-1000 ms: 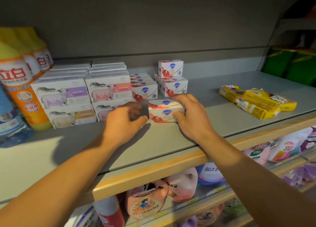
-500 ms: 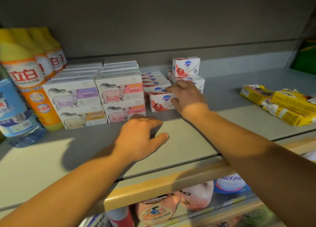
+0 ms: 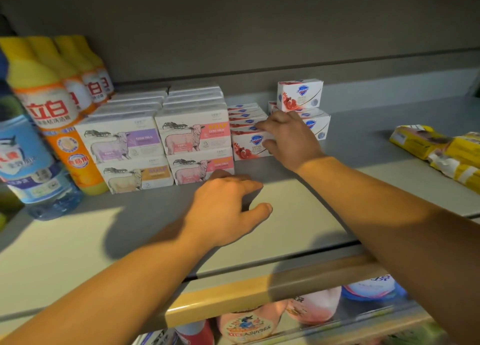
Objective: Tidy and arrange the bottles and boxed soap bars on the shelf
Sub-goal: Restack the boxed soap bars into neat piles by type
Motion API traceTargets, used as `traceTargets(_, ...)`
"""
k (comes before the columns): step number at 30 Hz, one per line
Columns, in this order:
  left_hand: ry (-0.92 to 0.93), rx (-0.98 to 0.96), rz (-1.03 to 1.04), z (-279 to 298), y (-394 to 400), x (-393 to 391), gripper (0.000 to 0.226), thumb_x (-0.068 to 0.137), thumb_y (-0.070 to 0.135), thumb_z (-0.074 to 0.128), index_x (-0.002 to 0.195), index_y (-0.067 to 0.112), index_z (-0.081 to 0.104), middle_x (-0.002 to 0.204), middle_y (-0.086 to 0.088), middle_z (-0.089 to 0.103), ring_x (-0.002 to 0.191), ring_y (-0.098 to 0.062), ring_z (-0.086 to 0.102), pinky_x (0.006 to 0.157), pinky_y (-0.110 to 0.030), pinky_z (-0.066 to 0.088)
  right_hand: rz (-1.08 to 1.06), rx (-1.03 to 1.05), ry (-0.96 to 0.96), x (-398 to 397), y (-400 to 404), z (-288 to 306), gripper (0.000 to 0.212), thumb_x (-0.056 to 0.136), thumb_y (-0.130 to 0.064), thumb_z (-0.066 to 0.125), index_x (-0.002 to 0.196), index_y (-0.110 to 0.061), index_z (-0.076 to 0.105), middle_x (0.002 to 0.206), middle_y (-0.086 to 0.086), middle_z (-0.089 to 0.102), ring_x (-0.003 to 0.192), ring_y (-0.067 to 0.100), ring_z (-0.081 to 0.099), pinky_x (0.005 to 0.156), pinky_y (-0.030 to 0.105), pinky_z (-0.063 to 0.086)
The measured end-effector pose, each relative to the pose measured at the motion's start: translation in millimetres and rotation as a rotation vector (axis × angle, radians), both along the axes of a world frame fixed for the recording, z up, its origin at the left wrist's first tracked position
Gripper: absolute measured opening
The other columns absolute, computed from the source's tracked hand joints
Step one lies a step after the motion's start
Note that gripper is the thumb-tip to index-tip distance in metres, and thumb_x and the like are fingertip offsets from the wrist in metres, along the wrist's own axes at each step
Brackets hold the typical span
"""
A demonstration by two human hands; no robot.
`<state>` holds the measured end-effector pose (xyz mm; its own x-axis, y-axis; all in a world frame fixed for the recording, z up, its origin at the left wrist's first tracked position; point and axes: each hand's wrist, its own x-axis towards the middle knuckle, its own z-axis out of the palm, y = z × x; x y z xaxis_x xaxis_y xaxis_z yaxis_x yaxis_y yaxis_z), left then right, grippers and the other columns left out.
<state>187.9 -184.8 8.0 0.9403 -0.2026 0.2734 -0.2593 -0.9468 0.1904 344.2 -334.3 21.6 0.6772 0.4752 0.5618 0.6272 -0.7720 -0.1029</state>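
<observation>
I judge I'm seating the front pomegranate soap box [image 3: 246, 145] at twelve o'clock on the shelf [image 3: 298, 209], right hand [image 3: 288, 137] seemingly pinching its right end, left hand [image 3: 228, 204] spread empty at six; next, square it flush.

Orange bottle [image 3: 52, 111]: "立白". Pink sheep box [image 3: 193, 134]: "SOAP", "GOAT MILK". Purple sheep box [image 3: 122, 143]: "GOAT MILK". Other print illegible.

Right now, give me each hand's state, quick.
Left hand: open, fingers loosely curved over the shelf, holding nothing.
Right hand: fingers curled on the front red-and-white soap box, gripping it.
</observation>
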Motion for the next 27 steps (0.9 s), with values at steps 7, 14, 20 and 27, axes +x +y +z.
traceTargets(7,-0.013,-0.028,0.022,0,0,2,0.049,0.087,0.062,0.054,0.126,0.034,0.062,0.119,0.018,0.066,0.118,-0.017,0.053,0.093,-0.033,0.046,-0.177,0.349,0.02,18,-45,12,0.042,0.091,-0.024,0.055,0.132,-0.013,0.059,0.131,0.014,0.057,0.119,0.037,0.049,0.098,0.036,0.04)
traceTargets(14,-0.033,-0.112,0.052,-1,1,9,0.044,0.085,0.063,0.058,0.116,0.033,0.068,0.119,0.016,0.067,0.116,-0.014,0.057,0.092,-0.035,0.049,-0.266,0.097,0.219,35,-73,-6,0.06,0.088,-0.023,0.063,0.142,-0.013,0.041,0.148,0.01,0.04,0.137,0.033,0.033,0.113,0.045,0.032)
traceTargets(20,-0.027,-0.133,0.066,0,0,10,0.043,0.086,0.06,0.058,0.118,0.033,0.066,0.122,0.017,0.066,0.118,-0.013,0.056,0.094,-0.034,0.048,-0.28,0.094,0.132,31,-77,9,0.043,0.085,-0.01,0.069,0.124,-0.012,0.05,0.128,0.015,0.051,0.118,0.034,0.05,0.094,0.039,0.046)
traceTargets(27,-0.005,-0.129,0.066,3,0,8,0.044,0.086,0.059,0.059,0.12,0.033,0.066,0.124,0.015,0.066,0.119,-0.014,0.056,0.095,-0.034,0.048,-0.286,0.319,0.139,-7,-89,25,0.031,0.084,-0.017,0.072,0.114,-0.018,0.061,0.12,0.004,0.056,0.109,0.023,0.057,0.086,0.028,0.045)
